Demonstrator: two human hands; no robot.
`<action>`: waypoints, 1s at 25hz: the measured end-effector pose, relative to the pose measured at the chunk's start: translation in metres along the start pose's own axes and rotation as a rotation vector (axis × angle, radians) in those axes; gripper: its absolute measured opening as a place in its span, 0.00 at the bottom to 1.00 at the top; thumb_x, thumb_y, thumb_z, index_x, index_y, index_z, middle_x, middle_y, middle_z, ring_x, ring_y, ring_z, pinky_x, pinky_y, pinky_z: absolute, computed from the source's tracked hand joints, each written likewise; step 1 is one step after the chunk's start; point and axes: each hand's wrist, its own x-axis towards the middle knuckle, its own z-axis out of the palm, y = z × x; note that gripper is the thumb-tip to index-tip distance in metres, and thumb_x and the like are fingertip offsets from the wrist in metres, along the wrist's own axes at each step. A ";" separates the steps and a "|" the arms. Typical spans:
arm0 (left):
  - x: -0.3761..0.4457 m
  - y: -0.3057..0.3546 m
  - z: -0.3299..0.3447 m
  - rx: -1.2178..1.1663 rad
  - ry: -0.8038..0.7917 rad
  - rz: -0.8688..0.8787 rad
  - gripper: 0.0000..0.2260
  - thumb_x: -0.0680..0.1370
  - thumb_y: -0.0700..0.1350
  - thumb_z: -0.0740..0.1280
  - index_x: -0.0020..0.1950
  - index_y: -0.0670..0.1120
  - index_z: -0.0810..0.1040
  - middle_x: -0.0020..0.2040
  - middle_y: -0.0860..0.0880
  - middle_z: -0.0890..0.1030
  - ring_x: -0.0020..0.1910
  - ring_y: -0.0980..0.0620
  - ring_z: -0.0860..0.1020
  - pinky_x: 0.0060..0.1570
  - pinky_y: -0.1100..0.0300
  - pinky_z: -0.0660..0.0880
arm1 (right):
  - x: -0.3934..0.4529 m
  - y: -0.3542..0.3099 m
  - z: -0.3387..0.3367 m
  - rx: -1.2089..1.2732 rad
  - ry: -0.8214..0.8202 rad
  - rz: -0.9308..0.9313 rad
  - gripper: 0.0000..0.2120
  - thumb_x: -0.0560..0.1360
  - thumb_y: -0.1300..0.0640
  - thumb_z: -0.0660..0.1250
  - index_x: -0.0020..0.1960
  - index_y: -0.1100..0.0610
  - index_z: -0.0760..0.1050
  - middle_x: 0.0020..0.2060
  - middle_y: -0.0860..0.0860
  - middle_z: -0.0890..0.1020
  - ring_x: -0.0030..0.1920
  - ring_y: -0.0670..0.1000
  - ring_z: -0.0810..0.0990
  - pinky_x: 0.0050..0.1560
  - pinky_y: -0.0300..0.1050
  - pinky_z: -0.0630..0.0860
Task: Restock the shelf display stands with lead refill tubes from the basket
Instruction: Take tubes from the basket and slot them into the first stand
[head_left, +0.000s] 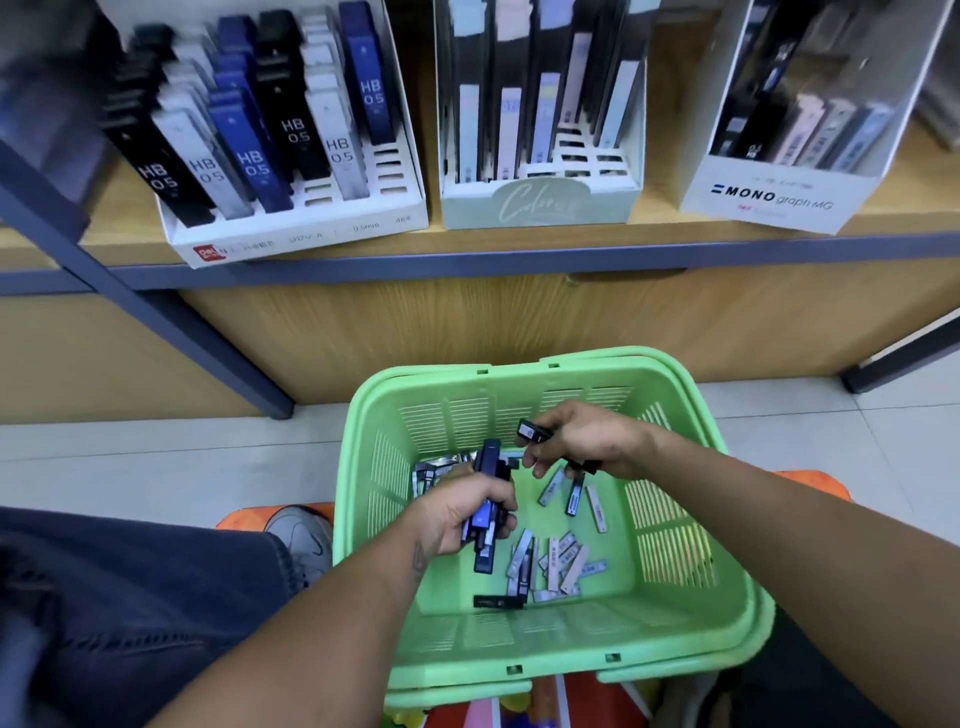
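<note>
A green plastic basket (685, 613) stands on the floor below the shelf, with several loose lead refill tubes (566, 564) scattered on its bottom. Inside it, my left hand (457, 512) grips a bundle of dark blue and black tubes (485, 512). My right hand (587, 441) is over the basket's far side and holds black tubes (533, 431) between its fingers. On the shelf above stand three display stands: a white HB 0.5 stand (311, 228) at the left, a pale green stand (540, 205) in the middle, and a white MONO graph stand (769, 200) at the right.
The wooden shelf has a blue-grey front edge (519, 260), and a slanted blue-grey post (171, 312) runs down at the left. My knee in blue denim (130, 597) and a grey shoe (301, 535) are left of the basket. Pale floor tiles surround it.
</note>
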 end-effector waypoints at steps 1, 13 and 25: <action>-0.006 0.008 -0.002 0.032 -0.014 0.017 0.14 0.71 0.29 0.69 0.56 0.31 0.73 0.34 0.38 0.80 0.32 0.44 0.81 0.33 0.56 0.80 | -0.007 -0.003 -0.007 0.099 -0.047 0.002 0.09 0.80 0.66 0.67 0.60 0.67 0.77 0.49 0.61 0.86 0.42 0.50 0.84 0.32 0.37 0.75; -0.161 0.179 0.023 0.364 -0.045 0.262 0.11 0.76 0.31 0.63 0.34 0.41 0.72 0.24 0.44 0.75 0.20 0.53 0.74 0.22 0.65 0.72 | -0.114 -0.136 -0.050 -0.064 -0.029 -0.403 0.08 0.77 0.54 0.73 0.50 0.59 0.84 0.44 0.55 0.84 0.44 0.52 0.76 0.48 0.46 0.71; -0.281 0.294 -0.008 0.237 0.185 0.548 0.10 0.73 0.31 0.62 0.32 0.41 0.72 0.27 0.45 0.73 0.24 0.52 0.72 0.22 0.66 0.70 | -0.156 -0.289 -0.046 -0.392 0.433 -0.774 0.04 0.73 0.55 0.77 0.46 0.54 0.84 0.29 0.43 0.84 0.31 0.41 0.83 0.34 0.27 0.71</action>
